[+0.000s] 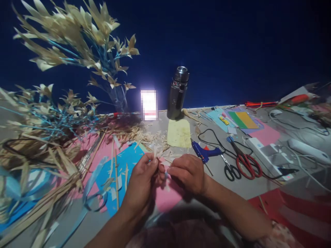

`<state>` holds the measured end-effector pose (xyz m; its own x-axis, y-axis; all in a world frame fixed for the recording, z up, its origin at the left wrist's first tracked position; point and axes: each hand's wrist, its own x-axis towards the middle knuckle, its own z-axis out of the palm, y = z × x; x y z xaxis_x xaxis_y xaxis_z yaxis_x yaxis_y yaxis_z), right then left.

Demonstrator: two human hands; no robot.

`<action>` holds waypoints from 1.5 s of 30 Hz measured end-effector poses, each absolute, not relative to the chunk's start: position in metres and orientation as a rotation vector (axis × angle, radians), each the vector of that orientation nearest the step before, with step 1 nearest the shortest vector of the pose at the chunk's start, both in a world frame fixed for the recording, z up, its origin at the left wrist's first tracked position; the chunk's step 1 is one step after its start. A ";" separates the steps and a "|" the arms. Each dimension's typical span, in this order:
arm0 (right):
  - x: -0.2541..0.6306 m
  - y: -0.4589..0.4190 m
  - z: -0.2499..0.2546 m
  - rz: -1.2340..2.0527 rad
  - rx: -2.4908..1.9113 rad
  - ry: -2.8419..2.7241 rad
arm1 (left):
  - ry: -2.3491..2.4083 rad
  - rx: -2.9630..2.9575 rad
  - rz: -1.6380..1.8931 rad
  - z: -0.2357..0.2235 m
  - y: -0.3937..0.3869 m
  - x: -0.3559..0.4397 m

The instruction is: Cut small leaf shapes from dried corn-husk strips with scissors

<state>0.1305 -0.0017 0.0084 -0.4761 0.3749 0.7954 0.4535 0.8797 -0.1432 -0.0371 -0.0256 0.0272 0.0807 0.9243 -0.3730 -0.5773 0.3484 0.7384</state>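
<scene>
In the lower middle, my left hand (146, 172) is closed, thumb and forefinger pinching a small pale strip (155, 151) that sticks up between them. It looks like dried husk, but it is too small to be sure. Close to its right, my right hand (188, 172) has its fingers curled and pressed together; what they hold, if anything, is hidden. Beneath both hands lies pink paper (168, 201), with a blue sheet (107, 182) to the left. A blue glue gun (207, 151) rests right of my right hand.
Black-handled scissors (231, 172), red-handled scissors (248, 167) and a white power strip (263, 156) lie at right. A dark flask (177, 96) stands behind a yellow cloth (179, 134). Dried-husk flowers (103, 65) rise at left above loose husk strips (49, 193) and blue ribbon (89, 189).
</scene>
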 end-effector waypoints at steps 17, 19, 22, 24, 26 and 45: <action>0.234 -0.001 -0.021 -0.121 -1.666 -2.244 | 1.242 0.744 1.319 0.034 -0.005 -0.042; 0.254 -0.002 -0.030 -0.122 -1.816 -2.321 | 1.257 0.767 1.298 0.032 0.005 -0.043; 0.264 -0.001 -0.039 -0.085 -1.872 -2.387 | 1.193 0.760 1.230 0.026 0.025 -0.041; 0.263 0.002 -0.040 -0.058 -1.867 -2.392 | 1.148 0.748 1.208 0.022 0.036 -0.038; 0.262 0.006 -0.039 -0.033 -1.859 -2.390 | 1.141 0.744 1.212 0.019 0.043 -0.034; 0.212 -0.026 0.000 0.985 -0.773 -1.958 | 1.263 0.999 1.387 0.014 0.025 -0.022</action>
<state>0.2116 -0.0260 0.0002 -0.4980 0.7809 0.3771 0.1629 0.5114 -0.8438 -0.0222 0.0253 0.0142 -0.1894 0.9812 -0.0372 -0.1285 0.0128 0.9916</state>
